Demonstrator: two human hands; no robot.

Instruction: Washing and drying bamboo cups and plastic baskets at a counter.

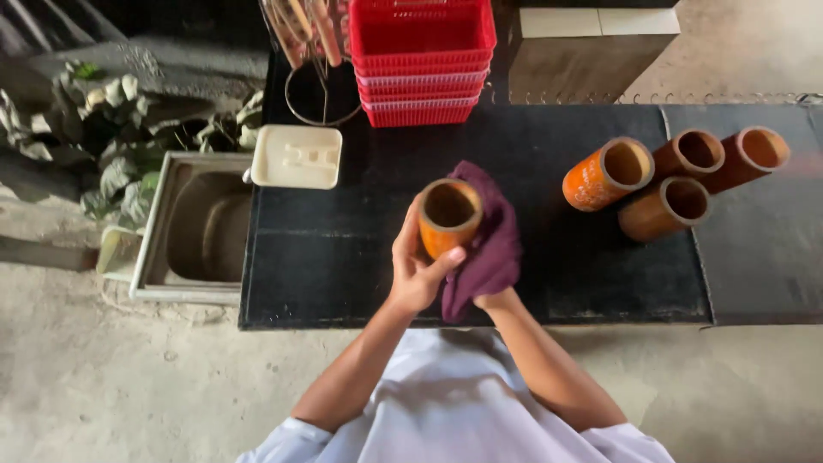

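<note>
Left hand (417, 270) fingers wrapped around orange cup (447, 216), held above black bench (343, 249). Right hand (489, 296) hidden under maroon cloth (489, 249), fingers clutching it against cup side. Four more orange cups (673, 176) lay right, red baskets (422, 60) behind.

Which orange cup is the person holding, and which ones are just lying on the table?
The orange bamboo cup between the left hand and the purple cloth is held. The four other cups lie on the black table, untouched.
</note>
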